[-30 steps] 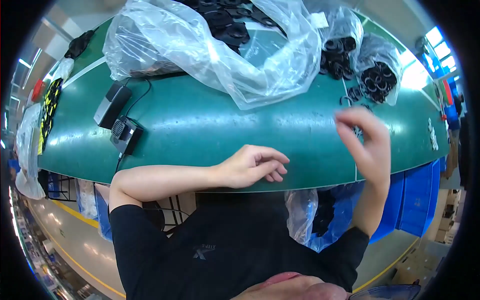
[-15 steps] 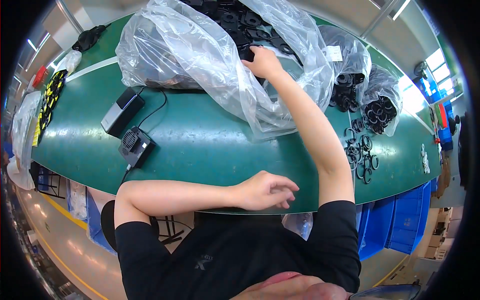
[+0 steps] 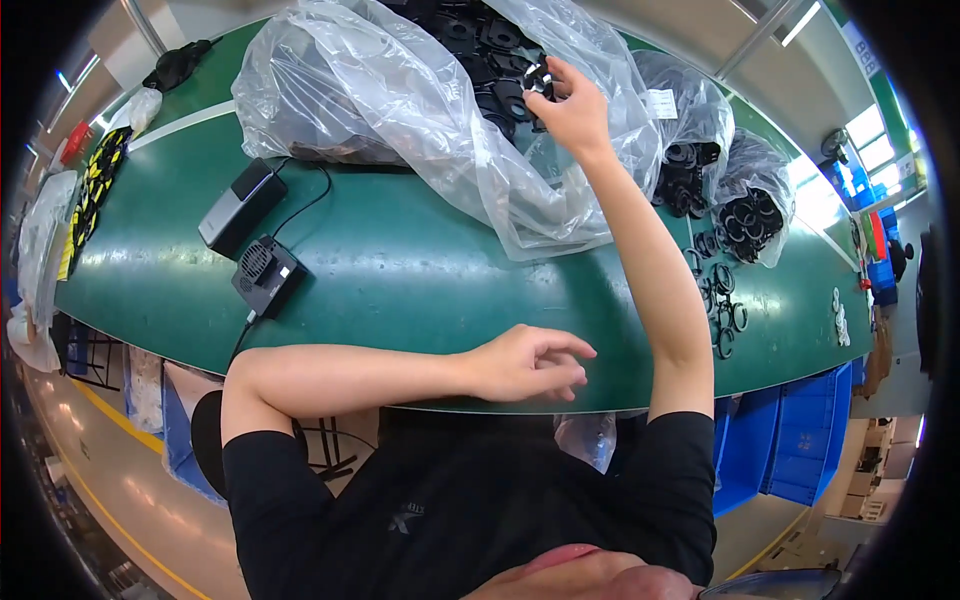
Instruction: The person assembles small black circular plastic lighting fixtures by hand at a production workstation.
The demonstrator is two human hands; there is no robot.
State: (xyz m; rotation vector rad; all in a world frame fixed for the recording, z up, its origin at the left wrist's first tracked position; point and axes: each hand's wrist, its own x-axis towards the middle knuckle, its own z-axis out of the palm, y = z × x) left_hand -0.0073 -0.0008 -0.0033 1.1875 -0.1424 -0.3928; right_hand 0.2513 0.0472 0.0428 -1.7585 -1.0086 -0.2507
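A shiny black plastic part (image 3: 538,78) is pinched between the thumb and fingers of my right hand (image 3: 575,108). That hand is over the mouth of a large clear plastic bag (image 3: 360,95). Similar black plastic parts (image 3: 465,38) fill the bag's opening, just left of the hand. My left hand (image 3: 525,364) hovers at the near edge of the green table (image 3: 420,290), its fingers loosely bent and apart, with nothing in it.
Left of centre lie a black and silver box (image 3: 240,205) and a corded black box with a round grille (image 3: 268,278). On the right are smaller bags of black parts (image 3: 750,222), loose black rings (image 3: 722,310) and small white pieces (image 3: 840,318). Blue bins (image 3: 805,435) stand below the table's right edge.
My right hand has moved up and right from among the parts in the bag, and the black part now shows in its grip. My left hand has hardly moved.
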